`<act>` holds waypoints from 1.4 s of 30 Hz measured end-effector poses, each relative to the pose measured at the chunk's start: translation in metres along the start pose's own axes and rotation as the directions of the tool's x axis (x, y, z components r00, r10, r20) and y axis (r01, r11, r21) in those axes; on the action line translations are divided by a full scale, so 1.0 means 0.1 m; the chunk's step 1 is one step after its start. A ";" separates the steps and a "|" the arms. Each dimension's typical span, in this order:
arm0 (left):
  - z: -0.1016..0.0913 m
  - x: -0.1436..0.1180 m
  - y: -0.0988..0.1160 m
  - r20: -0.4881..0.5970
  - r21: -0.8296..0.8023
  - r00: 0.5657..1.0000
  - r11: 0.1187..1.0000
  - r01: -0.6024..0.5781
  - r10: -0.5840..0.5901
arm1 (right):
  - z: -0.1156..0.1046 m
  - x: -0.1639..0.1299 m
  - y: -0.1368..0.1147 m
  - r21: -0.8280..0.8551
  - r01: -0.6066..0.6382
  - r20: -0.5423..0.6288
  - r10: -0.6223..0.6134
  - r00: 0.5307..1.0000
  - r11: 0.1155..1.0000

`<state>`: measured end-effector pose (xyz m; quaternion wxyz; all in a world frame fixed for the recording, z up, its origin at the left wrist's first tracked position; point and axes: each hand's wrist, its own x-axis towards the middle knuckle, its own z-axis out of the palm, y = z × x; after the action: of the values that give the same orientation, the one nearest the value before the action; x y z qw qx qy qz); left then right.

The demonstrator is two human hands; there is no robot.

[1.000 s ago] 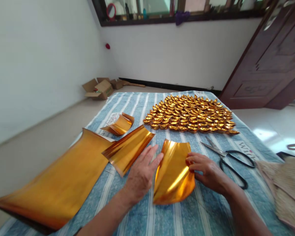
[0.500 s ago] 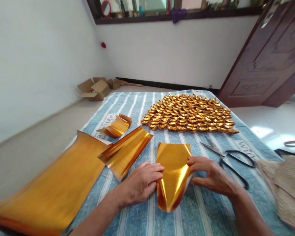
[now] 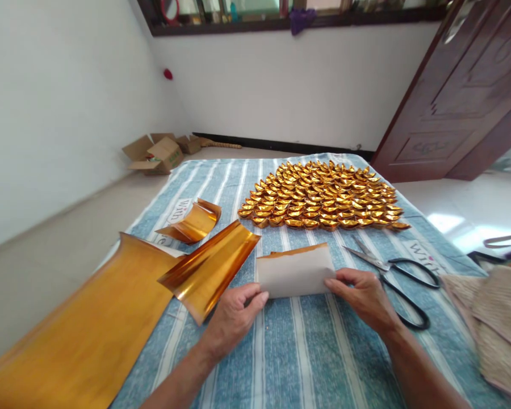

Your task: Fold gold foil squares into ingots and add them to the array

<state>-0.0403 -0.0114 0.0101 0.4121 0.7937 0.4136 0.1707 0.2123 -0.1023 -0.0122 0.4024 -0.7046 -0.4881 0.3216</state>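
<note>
A sheet of gold foil paper (image 3: 296, 274) lies folded over in front of me, its white back facing up and a thin gold strip showing along the far edge. My left hand (image 3: 238, 309) pinches its near left corner between thumb and fingers. At the near right corner, my right hand (image 3: 361, 292) grips the paper the same way. Left of it rests a curled gold foil piece (image 3: 210, 270), close to my left fingers. Black-handled scissors (image 3: 387, 267) lie with blades apart, just beyond my right hand.
Many folded gold paper ingots (image 3: 323, 196) stand in rows at the back. A large gold sheet (image 3: 80, 318) covers the left side, with a smaller curled piece (image 3: 193, 221) behind. A beige cloth (image 3: 500, 324) lies right on the striped tablecloth (image 3: 238, 380). An open cardboard box (image 3: 157, 156) sits on the floor.
The gold paper, flat with its gold face up before, is now folded over away from me, showing its white back. Both hands have shifted to its near corners. The view has turned slightly.
</note>
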 end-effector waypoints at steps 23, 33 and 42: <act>0.20 0.13 -0.02 -0.142 0.467 0.956 0.869 -0.164 0.257 | 0.04 -0.07 0.00 -0.344 0.031 -0.015 -0.039 0.999 0.939; 0.22 0.16 0.11 -0.033 0.750 0.986 0.656 -0.082 0.161 | 0.09 -0.07 -0.04 -0.460 0.068 -0.020 -0.086 0.996 0.886; 0.31 0.16 0.13 -0.078 0.758 0.935 0.629 -0.170 0.347 | 0.11 -0.05 -0.01 -0.519 0.099 -0.018 -0.126 0.992 0.849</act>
<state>-0.0052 -0.0189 0.0004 -0.0224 0.9194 0.3702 0.1309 0.2010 -0.1036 -0.0163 0.2291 -0.7649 -0.5863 0.1364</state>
